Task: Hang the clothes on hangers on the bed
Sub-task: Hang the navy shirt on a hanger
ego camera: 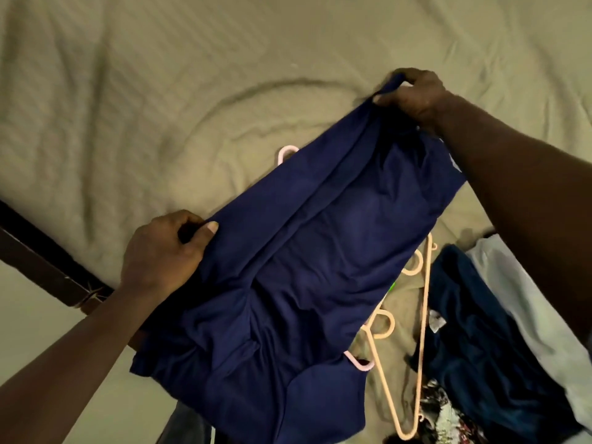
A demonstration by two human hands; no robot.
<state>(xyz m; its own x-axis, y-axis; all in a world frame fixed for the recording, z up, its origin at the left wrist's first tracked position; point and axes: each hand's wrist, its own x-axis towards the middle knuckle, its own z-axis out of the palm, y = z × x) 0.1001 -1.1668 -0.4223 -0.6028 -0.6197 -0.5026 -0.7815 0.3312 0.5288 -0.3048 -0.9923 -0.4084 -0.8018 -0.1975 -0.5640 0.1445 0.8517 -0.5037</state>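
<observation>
Over the bed [160, 91], near its left edge beside the dark rail [32, 248]: left hand [160, 251] curled tight, thumb pinching one corner of the navy garment [304, 251]. Held up and stretched flat above the bed, probably to find the opening for a hanger. Under its far edge, pink hanger [286, 152] hook poking out, likely the one meant for it. At the upper right, right hand [413, 94] closed around the opposite corner, pulling the cloth taut. Further right on the bed, peach hangers [425, 299] lying loose, then a pile of clothes [474, 331], not yet hung, within easy reach.
</observation>
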